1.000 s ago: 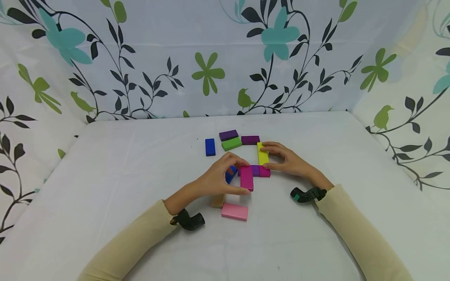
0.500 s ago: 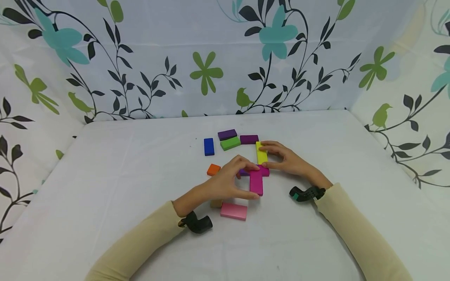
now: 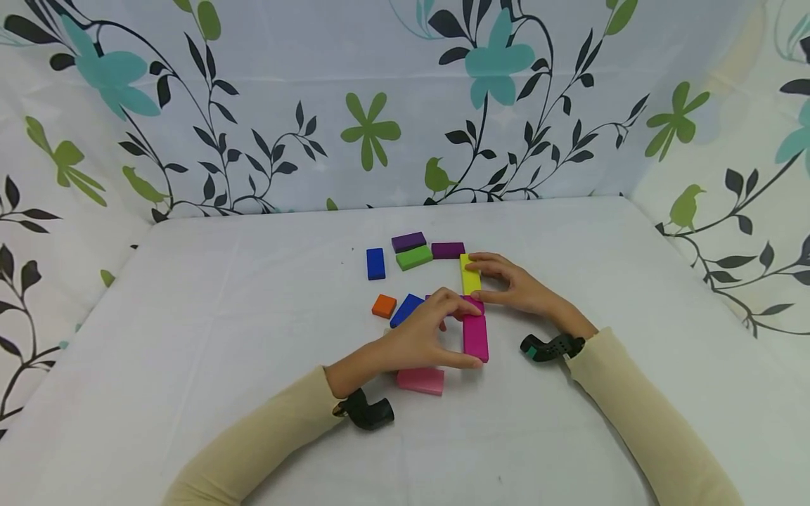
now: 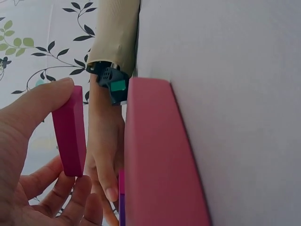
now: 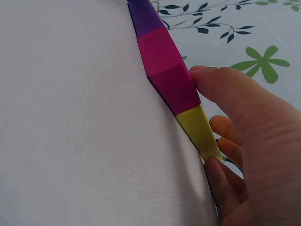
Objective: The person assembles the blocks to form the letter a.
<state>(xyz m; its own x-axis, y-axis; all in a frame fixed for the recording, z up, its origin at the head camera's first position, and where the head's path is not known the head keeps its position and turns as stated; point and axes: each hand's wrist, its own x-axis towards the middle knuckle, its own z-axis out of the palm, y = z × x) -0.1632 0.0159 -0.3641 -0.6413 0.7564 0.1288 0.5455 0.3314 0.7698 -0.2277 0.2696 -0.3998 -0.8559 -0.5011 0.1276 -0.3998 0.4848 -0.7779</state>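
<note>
Between thumb and fingertips, my left hand [image 3: 414,344] pinches a magenta block [image 3: 475,341] by its two ends. The left wrist view shows this magenta block [image 4: 71,134] held off the table. My right hand [image 3: 515,287] spans a yellow block [image 3: 470,276], with fingers at its far end and the thumb by its near end. There the thumb touches a smaller magenta block [image 5: 167,68], which adjoins the yellow block [image 5: 200,132] and a purple block [image 5: 146,18]. In the head view my left hand hides most of the purple one.
A pink block [image 3: 420,381] lies in front of my left hand. An orange block [image 3: 384,306] and a blue block [image 3: 406,310] lie beyond it. Farther back are a second blue block [image 3: 376,264], a green one [image 3: 414,258] and two purple ones [image 3: 448,251].
My left hand has carried the magenta block rightward and slightly nearer me, to just in front of the small magenta block. The orange block came into view. My right hand has stayed in place.
</note>
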